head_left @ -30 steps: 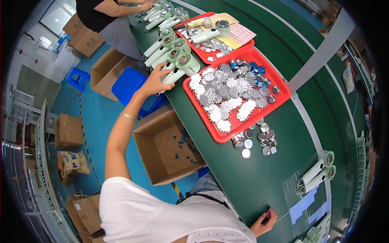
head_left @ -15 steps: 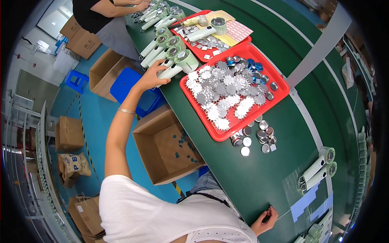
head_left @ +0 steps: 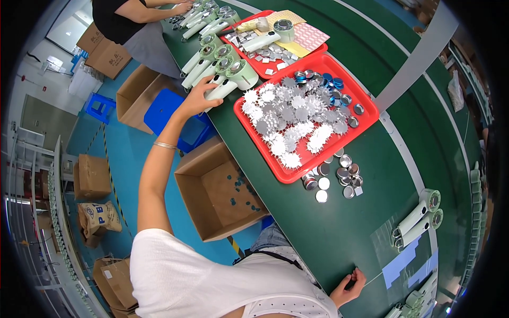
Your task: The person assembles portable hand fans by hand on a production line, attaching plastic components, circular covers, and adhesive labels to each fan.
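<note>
My left hand [head_left: 201, 96] reaches far forward, its fingers wrapped round the white handle of a pale green handheld fan [head_left: 241, 76]. That fan is the nearest of a row of similar fans [head_left: 208, 52] lying on the green table beside a red tray. Down by the table's near edge rests my right hand [head_left: 350, 288], fingers curled in and no object visible in them. Well to the right of it, two more handheld fans [head_left: 421, 220] lie side by side.
The red tray [head_left: 281, 179] holds spiky silvery-white pieces and round metal caps. More caps [head_left: 347, 175] lie on the table [head_left: 318, 233]. Behind is a second red tray [head_left: 260, 71]. A cardboard box [head_left: 209, 199] stands below the edge, near a blue stool [head_left: 164, 114]. Another person [head_left: 140, 26] works at far left.
The whole view has shifted slightly. My left hand stays on the same fan, which appears barely moved; my right hand keeps its place.
</note>
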Motion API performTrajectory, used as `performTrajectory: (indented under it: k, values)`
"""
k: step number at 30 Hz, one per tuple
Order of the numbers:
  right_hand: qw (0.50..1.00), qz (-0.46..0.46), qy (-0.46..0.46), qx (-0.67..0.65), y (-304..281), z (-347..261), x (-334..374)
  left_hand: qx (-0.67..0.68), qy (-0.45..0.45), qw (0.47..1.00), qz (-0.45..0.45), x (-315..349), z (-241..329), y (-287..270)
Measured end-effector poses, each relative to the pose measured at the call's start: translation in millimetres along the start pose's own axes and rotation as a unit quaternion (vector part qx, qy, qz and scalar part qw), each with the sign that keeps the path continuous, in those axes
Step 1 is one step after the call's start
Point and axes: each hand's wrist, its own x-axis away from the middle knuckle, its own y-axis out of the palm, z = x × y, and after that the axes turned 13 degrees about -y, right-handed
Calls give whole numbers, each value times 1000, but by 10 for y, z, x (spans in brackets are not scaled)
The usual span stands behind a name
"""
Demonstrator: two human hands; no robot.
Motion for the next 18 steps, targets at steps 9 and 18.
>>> performTrajectory:
  k: [9, 18]
  values:
    - [1000, -4, -4, 7, -11, -14, -7, -26, 0, 1000, 1, -27, 88, 15]
    - [1000, -3, -5, -8, -9, 13, 6, -63, 3, 998, 17, -58, 112, 14]
